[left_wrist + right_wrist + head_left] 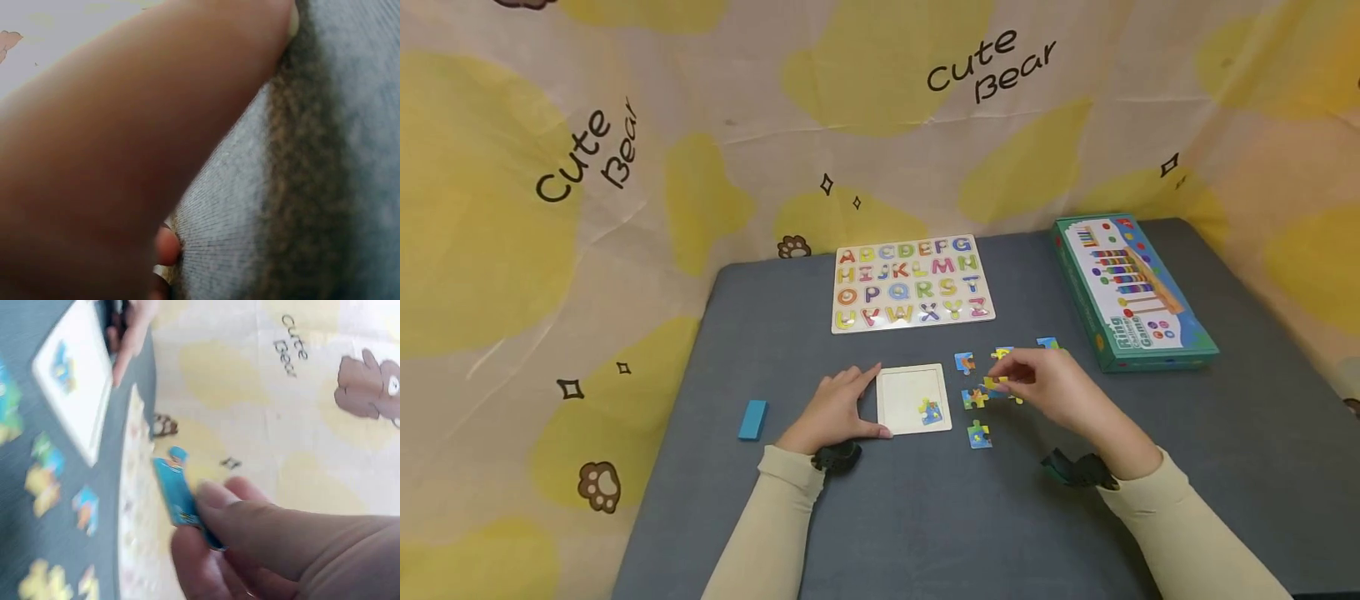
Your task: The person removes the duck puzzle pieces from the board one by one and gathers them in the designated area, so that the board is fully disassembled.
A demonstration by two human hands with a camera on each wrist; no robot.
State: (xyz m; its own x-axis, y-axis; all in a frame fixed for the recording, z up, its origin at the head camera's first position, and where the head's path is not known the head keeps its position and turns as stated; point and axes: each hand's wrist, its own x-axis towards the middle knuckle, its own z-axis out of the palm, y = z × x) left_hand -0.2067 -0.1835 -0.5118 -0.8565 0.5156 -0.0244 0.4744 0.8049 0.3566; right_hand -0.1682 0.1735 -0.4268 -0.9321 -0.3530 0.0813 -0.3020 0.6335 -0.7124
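A square wooden puzzle tray (897, 390) lies flat in the middle of the table, one jigsaw piece (931, 412) inside its lower right corner. Along its left side my left hand (837, 407) is spread, forefinger at the upper corner and thumb at the lower one. Right of the tray, my right hand (1052, 387) pinches a jigsaw piece (177, 490), largely blue in the right wrist view, between thumb and fingers. Several loose pieces lie beneath and beside that hand, among them a blue-green one (980, 435) nearest me. The left wrist view is mostly filled by the thumb (125, 119).
Behind the tray lies an alphabet board (913, 284) with coloured letters. A green game box (1138, 292) stands at the back right. Left of my left hand is a small blue block (752, 420). A printed cloth (880, 100) hangs behind the grey table (917, 517).
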